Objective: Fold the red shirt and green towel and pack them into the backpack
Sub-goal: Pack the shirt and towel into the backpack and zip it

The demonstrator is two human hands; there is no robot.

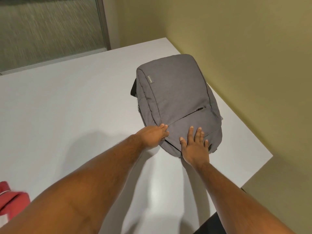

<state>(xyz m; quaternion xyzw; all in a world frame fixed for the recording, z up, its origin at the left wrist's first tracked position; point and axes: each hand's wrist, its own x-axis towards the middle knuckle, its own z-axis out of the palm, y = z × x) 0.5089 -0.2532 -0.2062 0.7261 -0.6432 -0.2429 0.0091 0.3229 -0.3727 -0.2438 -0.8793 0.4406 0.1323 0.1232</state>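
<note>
A grey backpack lies flat on the white table, front side up, near the right edge, with its zips shut. My left hand grips the near left edge of the backpack, fingers curled on the fabric. My right hand rests flat on the backpack's near end with fingers spread. Part of the red shirt shows at the bottom left corner, partly cut off by the frame and my left arm. No green towel is in view.
A yellow-green wall runs along the table's right side and close behind the backpack. A frosted glass panel stands beyond the table's far edge. The table's right corner ends just past the backpack.
</note>
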